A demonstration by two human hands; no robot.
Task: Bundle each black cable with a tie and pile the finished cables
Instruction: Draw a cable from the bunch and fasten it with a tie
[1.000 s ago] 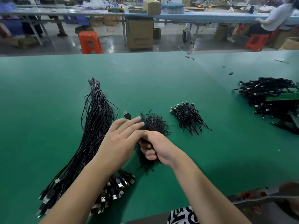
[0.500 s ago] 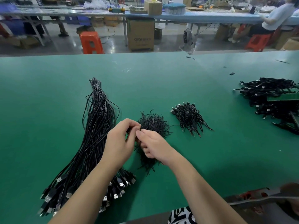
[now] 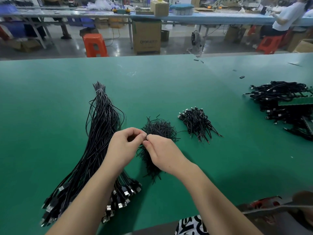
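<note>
My left hand (image 3: 123, 146) curls round a small coiled black cable (image 3: 131, 138), mostly hidden inside the fingers. My right hand (image 3: 162, 153) meets it fingertip to fingertip and pinches a thin black tie at the coil. Both hands hover over the heap of loose black ties (image 3: 160, 128). A long sheaf of straight black cables (image 3: 101, 133) with USB plugs at its near end lies to the left. A small pile of bundled cables (image 3: 198, 122) lies to the right of the ties.
Everything rests on a green table (image 3: 50, 99). A large heap of black cables (image 3: 279, 100) sits at the right edge. Beyond the table's far edge stand an orange stool (image 3: 94, 45), a cardboard box (image 3: 147, 38) and a seated person (image 3: 286, 16).
My left hand's fingers, stretched out a second ago, have curled round the cable, hiding its plug. My right hand rose and its fingertips now meet the left hand's.
</note>
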